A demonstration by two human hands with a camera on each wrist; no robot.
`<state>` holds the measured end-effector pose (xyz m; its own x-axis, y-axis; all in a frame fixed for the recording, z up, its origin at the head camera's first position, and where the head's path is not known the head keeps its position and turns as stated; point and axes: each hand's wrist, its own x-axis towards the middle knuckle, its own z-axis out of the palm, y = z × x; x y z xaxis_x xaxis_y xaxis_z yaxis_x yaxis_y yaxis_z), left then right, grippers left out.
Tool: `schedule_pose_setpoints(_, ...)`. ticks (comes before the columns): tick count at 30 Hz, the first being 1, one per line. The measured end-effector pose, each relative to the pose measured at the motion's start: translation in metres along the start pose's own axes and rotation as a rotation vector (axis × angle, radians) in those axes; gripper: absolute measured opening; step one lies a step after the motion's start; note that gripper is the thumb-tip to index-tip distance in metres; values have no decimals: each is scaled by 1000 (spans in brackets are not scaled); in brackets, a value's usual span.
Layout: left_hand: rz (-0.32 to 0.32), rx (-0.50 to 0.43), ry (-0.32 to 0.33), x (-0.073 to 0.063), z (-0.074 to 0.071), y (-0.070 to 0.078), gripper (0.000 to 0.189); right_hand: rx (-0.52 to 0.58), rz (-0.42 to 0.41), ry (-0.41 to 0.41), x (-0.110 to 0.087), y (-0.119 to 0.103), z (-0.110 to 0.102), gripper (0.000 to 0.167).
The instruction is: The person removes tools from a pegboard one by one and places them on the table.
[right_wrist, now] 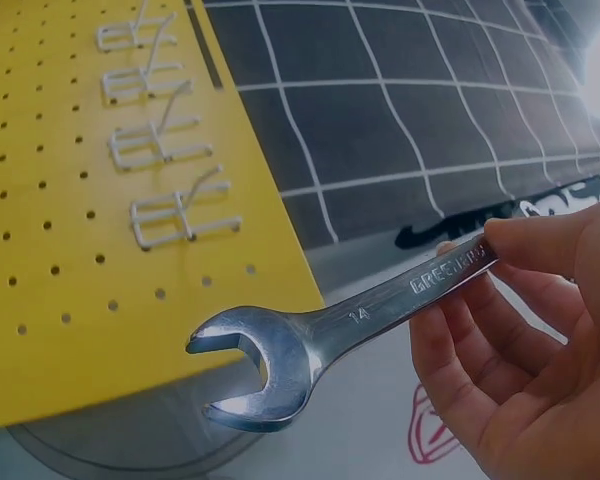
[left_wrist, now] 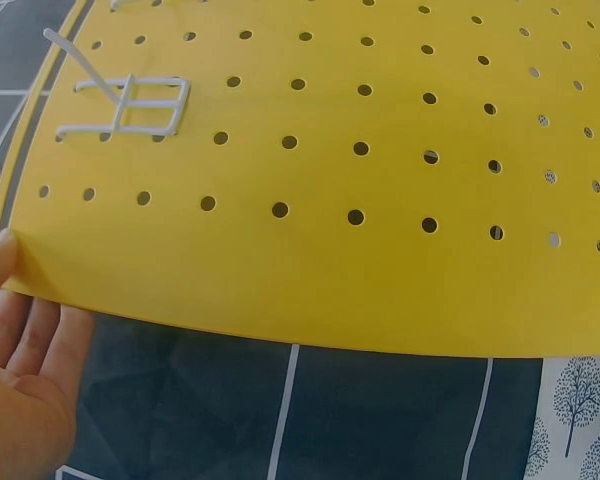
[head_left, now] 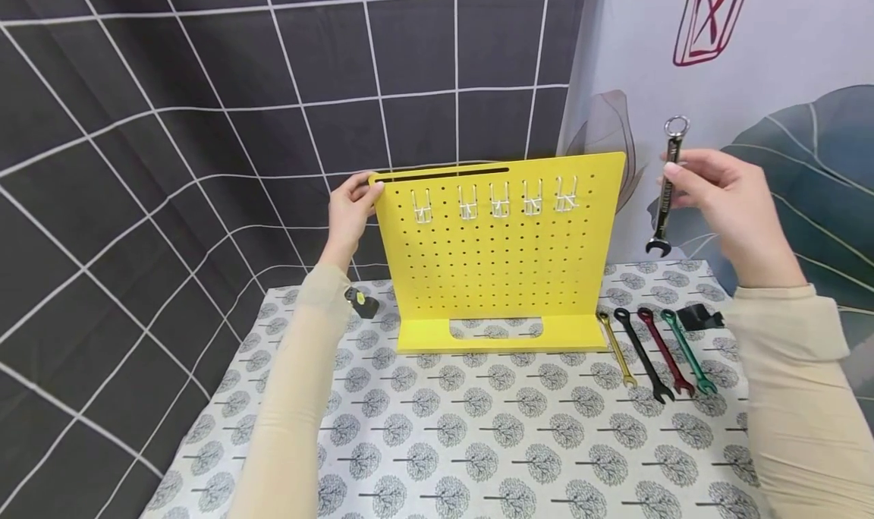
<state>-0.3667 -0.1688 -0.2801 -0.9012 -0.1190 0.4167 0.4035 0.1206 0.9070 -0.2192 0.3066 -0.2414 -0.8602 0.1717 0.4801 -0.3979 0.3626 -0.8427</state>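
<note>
A yellow pegboard [head_left: 492, 261] stands on the table, with several white wire hooks [head_left: 500, 200] in a row near its top. My left hand [head_left: 350, 212] pinches its upper left corner, thumb in front and fingers behind, as the left wrist view also shows. To the right of the board, my right hand [head_left: 727, 200] holds a silver combination wrench [head_left: 668, 189] in the air, ring end up and open end down. The right wrist view shows "14" on the wrench near its open end. Nothing hangs on the hooks.
Right of the board lie a gold wrench [head_left: 617, 352], a black wrench [head_left: 644, 356], a red wrench [head_left: 667, 352] and a green wrench [head_left: 690, 352], side by side. A black strap-like item [head_left: 699, 318] lies beyond them. A small black and yellow-green object [head_left: 362, 303] sits left of the board.
</note>
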Motion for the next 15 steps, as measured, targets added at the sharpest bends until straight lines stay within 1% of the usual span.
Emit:
schedule_pose_setpoints(4, -5, 7, 5, -1, 0, 1, 32, 28, 19, 10, -1, 4, -11, 30)
schedule_pose_setpoints(10, 4, 7, -4, -2, 0, 2, 33, 69, 49, 57, -3, 15, -26, 26)
schedule_pose_setpoints(15, 11, -14, -4, 0, 1, 0, 33, 76, 86, 74, -5, 24, -36, 26)
